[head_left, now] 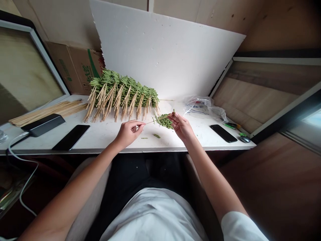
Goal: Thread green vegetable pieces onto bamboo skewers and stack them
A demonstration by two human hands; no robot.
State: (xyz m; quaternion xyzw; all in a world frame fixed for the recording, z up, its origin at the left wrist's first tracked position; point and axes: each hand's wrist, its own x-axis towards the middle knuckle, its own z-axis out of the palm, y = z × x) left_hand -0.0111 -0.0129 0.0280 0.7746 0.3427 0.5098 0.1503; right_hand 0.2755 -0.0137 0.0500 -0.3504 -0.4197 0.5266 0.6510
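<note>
My left hand (pixel 129 133) is closed around the lower part of a thin wooden skewer (pixel 149 123), whose other end points right. In my right hand (pixel 182 125), the fingertips pinch a short cut piece of green bean (pixel 174 111) above the white table. Between the hands lies a small pile of cut green bean pieces (pixel 164 121), partly behind my right fingers. One loose piece (pixel 156 136) rests nearer the front edge. Behind my left hand, a large stack of green bean skewers (pixel 125 87) has its bare stick ends pointing toward me.
Bare skewers (pixel 50 112) lie at the left, near a black box with a cable (pixel 43 125) and a phone (pixel 71 137). Another phone (pixel 223 133) and a crumpled plastic bag (pixel 205 105) are on the right. A white foam board (pixel 163 50) stands behind the table (pixel 140 145).
</note>
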